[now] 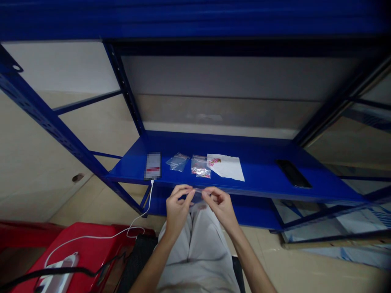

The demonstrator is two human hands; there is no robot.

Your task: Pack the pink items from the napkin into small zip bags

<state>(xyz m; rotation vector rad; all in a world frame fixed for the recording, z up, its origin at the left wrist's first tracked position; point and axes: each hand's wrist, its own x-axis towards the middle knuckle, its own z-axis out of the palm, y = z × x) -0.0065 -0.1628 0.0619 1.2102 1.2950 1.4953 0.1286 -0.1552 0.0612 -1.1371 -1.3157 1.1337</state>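
Observation:
Both hands pinch the top edge of a small clear plastic bag (199,197) in front of the shelf, over my lap. My left hand (179,205) grips its left corner, and my right hand (220,205) has the right corner between thumb and fingers. Something small and reddish shows low in the bag, too faint to name. On the blue shelf just beyond lie empty-looking clear zip bags (178,162), zip bags with small red and pink pieces (200,167), and a white sheet (229,167) bearing a little pile of pink and green pieces (214,161).
A blurred-out device (153,166) on a white charging cable (149,199) lies at the shelf's left. A black phone-like slab (293,173) lies at the right. Blue uprights (124,85) frame the shelf (259,158). A power strip (59,274) rests on a red stool (88,240) at lower left.

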